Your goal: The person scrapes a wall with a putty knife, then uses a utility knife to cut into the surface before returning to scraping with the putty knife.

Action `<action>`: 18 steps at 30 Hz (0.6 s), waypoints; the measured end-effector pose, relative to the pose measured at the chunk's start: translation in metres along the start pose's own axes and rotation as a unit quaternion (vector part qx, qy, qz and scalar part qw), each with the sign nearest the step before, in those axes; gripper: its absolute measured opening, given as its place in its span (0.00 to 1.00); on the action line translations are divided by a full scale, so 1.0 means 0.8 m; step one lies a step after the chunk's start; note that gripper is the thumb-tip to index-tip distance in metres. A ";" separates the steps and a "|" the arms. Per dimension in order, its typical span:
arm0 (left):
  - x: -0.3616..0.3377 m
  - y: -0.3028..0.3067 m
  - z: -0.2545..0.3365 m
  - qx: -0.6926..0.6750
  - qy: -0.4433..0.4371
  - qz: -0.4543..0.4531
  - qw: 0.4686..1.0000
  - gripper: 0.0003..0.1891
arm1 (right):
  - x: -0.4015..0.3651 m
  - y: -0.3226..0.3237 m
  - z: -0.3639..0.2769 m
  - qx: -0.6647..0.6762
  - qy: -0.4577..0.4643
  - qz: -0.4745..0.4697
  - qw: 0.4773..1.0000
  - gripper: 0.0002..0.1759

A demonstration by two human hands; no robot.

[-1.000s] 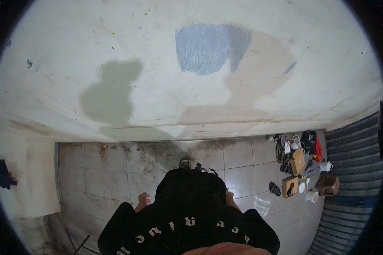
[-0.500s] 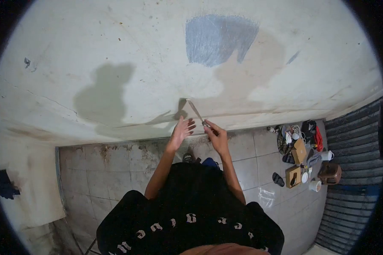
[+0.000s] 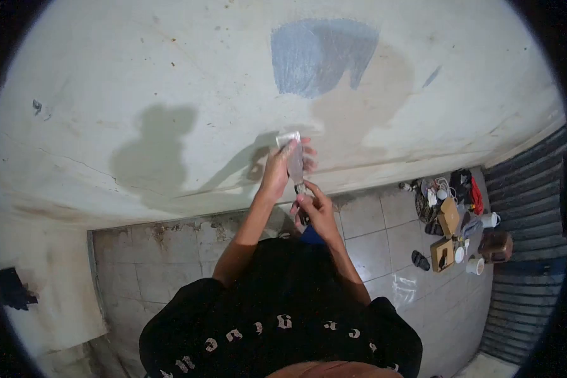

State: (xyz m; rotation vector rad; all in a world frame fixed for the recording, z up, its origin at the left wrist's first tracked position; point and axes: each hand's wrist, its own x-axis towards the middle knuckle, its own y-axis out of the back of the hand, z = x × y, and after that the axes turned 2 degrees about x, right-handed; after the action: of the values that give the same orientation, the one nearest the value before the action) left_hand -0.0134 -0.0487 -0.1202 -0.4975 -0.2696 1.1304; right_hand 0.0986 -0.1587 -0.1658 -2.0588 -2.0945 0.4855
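Note:
My right hand (image 3: 319, 214) is wrapped round the handle of a putty knife (image 3: 297, 165), whose blade points up in front of the wall. At the blade is my left hand (image 3: 274, 175). Its thumb lies on the near face, and its fingertips show past the far side. The blade's wide end looks pale and shiny. Behind both hands stands the off-white wall (image 3: 233, 82), with a grey-blue patch (image 3: 321, 53) higher up and shadows of my head and arms across it.
Grey floor tiles (image 3: 365, 214) meet the wall's foot. To the right sit open cardboard boxes (image 3: 448, 217), a white bucket (image 3: 475, 266), a brown container (image 3: 496, 245), a sandal (image 3: 420, 259) and cables, beside a corrugated shutter (image 3: 529, 220). Dark cloth (image 3: 12, 286) hangs at left.
My left hand has gone from open beside the putty knife to gripping its blade. The blade has turned from edge-on to face me. The view has shifted slightly.

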 end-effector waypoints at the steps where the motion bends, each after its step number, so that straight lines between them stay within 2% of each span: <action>1: 0.008 -0.006 0.008 0.004 -0.003 0.005 1.000 0.23 | 0.000 -0.001 -0.005 0.009 -0.001 0.000 1.000 0.21; 5: 0.050 -0.040 0.043 0.037 -0.044 0.016 0.998 0.23 | 0.008 -0.007 -0.047 0.052 -0.012 -0.020 0.998 0.20; 10: 0.072 -0.072 0.036 0.046 -0.067 0.036 0.996 0.22 | 0.021 0.015 -0.067 0.078 -0.012 -0.026 0.997 0.23; 13: 0.075 -0.079 0.036 0.056 -0.067 0.056 0.995 0.22 | 0.027 0.024 -0.073 0.037 -0.017 -0.026 0.999 0.22; 18: 0.084 -0.091 0.043 0.077 -0.058 0.048 0.994 0.22 | 0.037 0.033 -0.077 0.057 0.011 -0.066 0.996 0.19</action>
State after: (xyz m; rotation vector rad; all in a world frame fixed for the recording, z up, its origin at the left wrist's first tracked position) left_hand 0.0563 -0.0038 -0.0561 -0.3106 -0.2587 1.2656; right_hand 0.1433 -0.1223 -0.1205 -1.8412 -2.1206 0.5457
